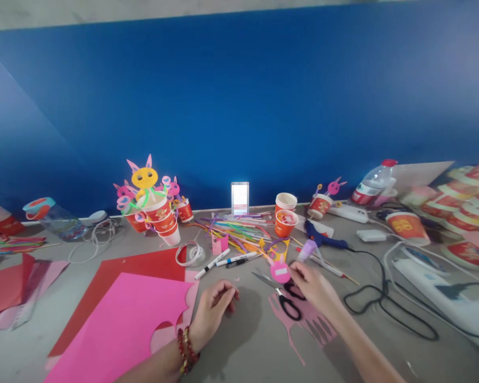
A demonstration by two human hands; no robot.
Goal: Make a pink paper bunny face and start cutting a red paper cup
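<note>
My right hand point(312, 284) pinches the edge of a pink rabbit-face cutout point(280, 272) with ears and a pale strip across its middle. Below it, scissors with black handles point(290, 309) lie partly open on the table, one handle loop close under my right fingers. Pink paper scraps point(299, 348) with cut-out gaps spread beneath the scissors and my wrist. Wearing a beaded bracelet, my left hand point(215, 311) rests over the table with its fingers curled in; nothing shows in it. To its left lies a bright pink sheet point(130, 319) with scalloped cuts, over a red sheet point(96, 290).
Several markers point(211, 264), a tape roll point(189, 254) and colourful sticks point(239, 229) lie ahead. Decorated paper cups point(157, 210) stand back left. An orange cup point(285, 223) stands behind the cutout. At right are a blue glue gun point(323, 235), its black cable and a bottle point(373, 183).
</note>
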